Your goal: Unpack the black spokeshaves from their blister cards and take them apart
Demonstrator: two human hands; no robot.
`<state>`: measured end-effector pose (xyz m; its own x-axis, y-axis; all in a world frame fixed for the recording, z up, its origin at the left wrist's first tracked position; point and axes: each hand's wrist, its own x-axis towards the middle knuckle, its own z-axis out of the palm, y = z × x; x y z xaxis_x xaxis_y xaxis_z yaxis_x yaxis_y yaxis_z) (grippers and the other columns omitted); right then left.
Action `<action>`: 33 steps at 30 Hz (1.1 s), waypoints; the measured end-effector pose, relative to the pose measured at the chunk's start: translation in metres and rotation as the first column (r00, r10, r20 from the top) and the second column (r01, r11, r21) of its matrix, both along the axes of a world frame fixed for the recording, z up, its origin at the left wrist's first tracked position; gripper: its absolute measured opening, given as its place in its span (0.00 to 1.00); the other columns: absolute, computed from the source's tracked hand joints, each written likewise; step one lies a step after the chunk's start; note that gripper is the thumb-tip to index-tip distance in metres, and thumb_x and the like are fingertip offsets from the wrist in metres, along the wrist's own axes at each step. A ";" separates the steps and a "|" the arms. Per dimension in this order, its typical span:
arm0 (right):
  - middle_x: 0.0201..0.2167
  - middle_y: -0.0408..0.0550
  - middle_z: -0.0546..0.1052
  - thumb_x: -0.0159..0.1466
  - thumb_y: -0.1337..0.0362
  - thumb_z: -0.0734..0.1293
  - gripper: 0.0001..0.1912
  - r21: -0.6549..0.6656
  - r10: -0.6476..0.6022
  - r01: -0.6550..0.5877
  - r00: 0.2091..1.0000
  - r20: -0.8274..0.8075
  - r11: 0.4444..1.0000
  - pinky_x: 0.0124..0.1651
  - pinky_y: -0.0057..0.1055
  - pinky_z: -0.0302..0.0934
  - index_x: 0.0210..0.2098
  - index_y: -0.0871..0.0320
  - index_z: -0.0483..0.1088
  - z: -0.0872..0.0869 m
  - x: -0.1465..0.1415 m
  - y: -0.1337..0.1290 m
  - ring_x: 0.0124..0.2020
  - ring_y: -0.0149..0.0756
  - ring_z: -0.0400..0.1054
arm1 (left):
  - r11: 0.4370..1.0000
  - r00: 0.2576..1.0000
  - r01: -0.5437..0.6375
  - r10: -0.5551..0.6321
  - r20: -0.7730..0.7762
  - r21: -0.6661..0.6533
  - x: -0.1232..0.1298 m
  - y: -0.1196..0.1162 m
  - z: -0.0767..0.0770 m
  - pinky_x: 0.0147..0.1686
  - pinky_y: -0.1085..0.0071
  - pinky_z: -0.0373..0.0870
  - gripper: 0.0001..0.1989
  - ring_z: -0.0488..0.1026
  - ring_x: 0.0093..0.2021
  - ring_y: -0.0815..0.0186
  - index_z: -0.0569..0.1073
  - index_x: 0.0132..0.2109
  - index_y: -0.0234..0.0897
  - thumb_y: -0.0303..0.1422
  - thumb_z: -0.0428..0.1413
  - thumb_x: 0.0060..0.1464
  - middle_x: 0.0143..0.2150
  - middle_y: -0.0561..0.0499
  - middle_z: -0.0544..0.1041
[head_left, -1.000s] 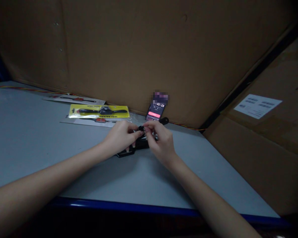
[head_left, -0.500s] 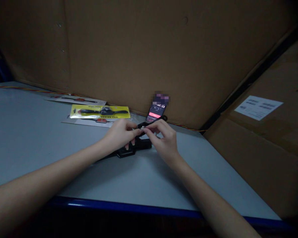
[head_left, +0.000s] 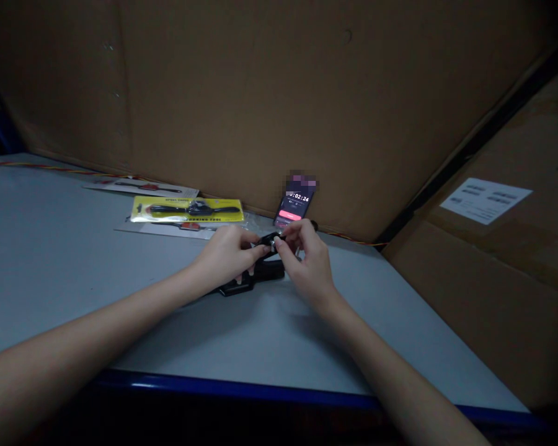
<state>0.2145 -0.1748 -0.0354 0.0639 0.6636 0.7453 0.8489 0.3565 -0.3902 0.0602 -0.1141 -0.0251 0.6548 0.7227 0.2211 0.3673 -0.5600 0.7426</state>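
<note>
A black spokeshave (head_left: 268, 239) is held just above the table between my two hands. My left hand (head_left: 225, 253) pinches its middle between thumb and fingers. My right hand (head_left: 309, 257) closes on the other side, the thumb beside a small silver screw or knob (head_left: 273, 245) on the tool's body. One dark handle end shows past my right fingers; the other side is hidden by my left hand. Below lies a second black spokeshave (head_left: 237, 288) flat on the table, partly covered by my left hand.
A yellow-carded spokeshave pack (head_left: 188, 210) lies at the back left, between printed cards (head_left: 167, 189) behind and in front. A phone (head_left: 294, 201) showing a timer leans against the cardboard wall (head_left: 232, 93). A labelled cardboard panel (head_left: 478, 279) bounds the right. The table has a blue front edge (head_left: 214, 385).
My right thumb and fingers have shifted slightly right, so more of the silver part and the held tool's body shows. The left hand stays nearly in place.
</note>
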 end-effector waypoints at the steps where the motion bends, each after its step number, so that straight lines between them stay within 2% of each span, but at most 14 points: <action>1: 0.22 0.38 0.66 0.59 0.66 0.62 0.04 0.012 0.013 -0.013 1.000 0.003 1.000 0.33 0.31 0.52 0.35 0.55 0.61 -0.001 0.000 0.000 0.24 0.30 0.61 | 1.000 1.000 0.005 -0.005 0.005 -0.006 0.000 0.001 0.000 0.13 0.79 0.55 0.15 0.65 0.13 0.74 0.69 0.25 0.34 0.39 0.50 0.54 0.18 0.54 0.71; 7: 0.26 0.42 0.71 0.61 0.68 0.60 0.03 0.107 0.013 -0.037 0.976 0.216 0.994 0.36 0.33 0.51 0.33 0.56 0.65 -0.001 0.003 -0.002 0.27 0.32 0.64 | 0.998 0.999 0.005 -0.003 0.036 -0.070 0.000 0.002 -0.001 0.13 0.78 0.56 0.15 0.65 0.13 0.73 0.69 0.25 0.35 0.40 0.51 0.54 0.18 0.55 0.71; 9: 0.25 0.42 0.71 0.60 0.66 0.62 0.02 0.133 -0.009 -0.032 0.956 0.294 0.991 0.36 0.33 0.51 0.33 0.57 0.66 0.000 0.004 -0.003 0.27 0.32 0.64 | 0.997 0.999 -0.001 0.004 0.042 -0.080 0.000 0.004 -0.002 0.13 0.78 0.56 0.15 0.65 0.13 0.73 0.69 0.25 0.35 0.40 0.51 0.54 0.18 0.55 0.71; 12: 0.23 0.43 0.71 0.60 0.61 0.63 0.07 0.154 -0.049 -0.009 0.929 0.367 0.988 0.35 0.34 0.50 0.34 0.58 0.66 0.000 0.006 -0.002 0.26 0.33 0.63 | 0.997 0.999 0.002 0.002 0.049 -0.075 0.000 0.006 -0.002 0.14 0.77 0.56 0.14 0.65 0.13 0.72 0.69 0.25 0.35 0.38 0.51 0.54 0.18 0.55 0.70; 17: 0.25 0.44 0.73 0.62 0.60 0.62 0.09 0.154 -0.054 -0.018 0.892 0.450 0.988 0.35 0.34 0.49 0.35 0.59 0.67 0.000 0.011 0.000 0.26 0.33 0.64 | 0.997 0.998 0.014 -0.010 0.056 -0.080 0.000 0.007 -0.003 0.14 0.77 0.57 0.17 0.65 0.13 0.72 0.67 0.22 0.35 0.41 0.51 0.54 0.17 0.54 0.70; 22: 0.22 0.44 0.71 0.65 0.61 0.59 0.12 0.158 -0.105 0.025 0.847 0.522 0.987 0.34 0.34 0.46 0.27 0.57 0.65 0.001 0.011 0.001 0.26 0.34 0.62 | 0.998 1.000 0.006 -0.005 0.018 -0.060 0.000 0.002 -0.002 0.14 0.77 0.57 0.18 0.65 0.13 0.72 0.67 0.22 0.35 0.42 0.50 0.54 0.17 0.54 0.71; 25: 0.21 0.44 0.69 0.65 0.62 0.57 0.14 0.107 -0.101 0.057 0.877 0.470 0.993 0.33 0.33 0.46 0.23 0.56 0.61 0.002 0.006 0.000 0.25 0.33 0.61 | 0.999 1.000 0.018 -0.019 -0.008 -0.047 0.000 -0.001 -0.001 0.14 0.77 0.57 0.17 0.66 0.13 0.72 0.69 0.23 0.35 0.41 0.50 0.54 0.18 0.54 0.71; 29: 0.20 0.42 0.68 0.65 0.63 0.56 0.13 0.016 -0.077 0.075 0.963 0.259 0.997 0.31 0.31 0.48 0.24 0.56 0.61 0.000 0.002 0.001 0.23 0.32 0.60 | 0.999 1.000 0.010 -0.010 -0.003 -0.030 0.000 -0.001 0.000 0.14 0.77 0.57 0.16 0.66 0.13 0.72 0.68 0.23 0.35 0.40 0.50 0.54 0.18 0.54 0.71; 33: 0.19 0.42 0.68 0.65 0.62 0.57 0.13 -0.035 -0.068 0.074 0.986 0.150 0.997 0.29 0.29 0.48 0.24 0.55 0.62 -0.004 0.003 0.003 0.23 0.32 0.60 | 0.999 1.000 -0.023 0.023 0.004 -0.029 0.000 0.000 0.001 0.13 0.76 0.57 0.16 0.65 0.13 0.71 0.67 0.23 0.36 0.40 0.50 0.54 0.18 0.54 0.71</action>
<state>0.2178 -0.1713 -0.0390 0.0030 0.6910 0.7229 0.9212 0.2794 -0.2709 0.0607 -0.1139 -0.0238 0.6372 0.7436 0.2028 0.3768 -0.5300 0.7597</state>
